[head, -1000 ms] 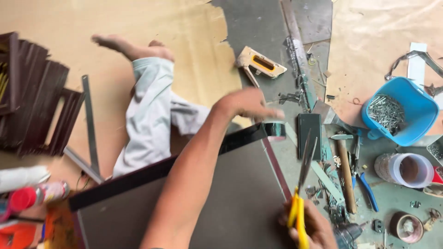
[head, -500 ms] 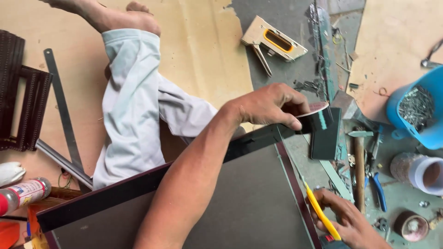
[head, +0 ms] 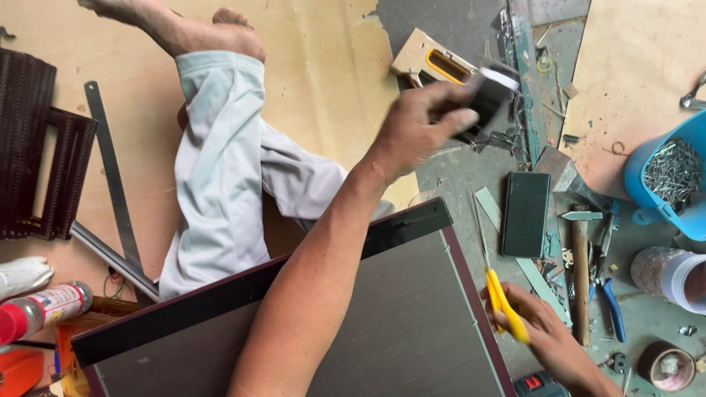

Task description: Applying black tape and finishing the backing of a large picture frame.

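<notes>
The left hand (head: 419, 129) grips a blurred dark strip (head: 489, 95) at one o'clock above the framed panel (head: 382, 309), while the right hand (head: 540, 334) clasps yellow-handled scissors (head: 500, 294) at four o'clock

Bare tan plywood floor (head: 323, 66) lies open beyond the light-trousered leg (head: 220, 176). Right of the dark framed panel (head: 397, 323), a dark phone (head: 524, 215), wooden-handled hammer (head: 581, 272) and blue nail tub (head: 662, 184) crowd the way.

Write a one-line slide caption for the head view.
Left hand lifts a dark strip above a framed panel while right hand grips yellow-handled scissors.
</notes>
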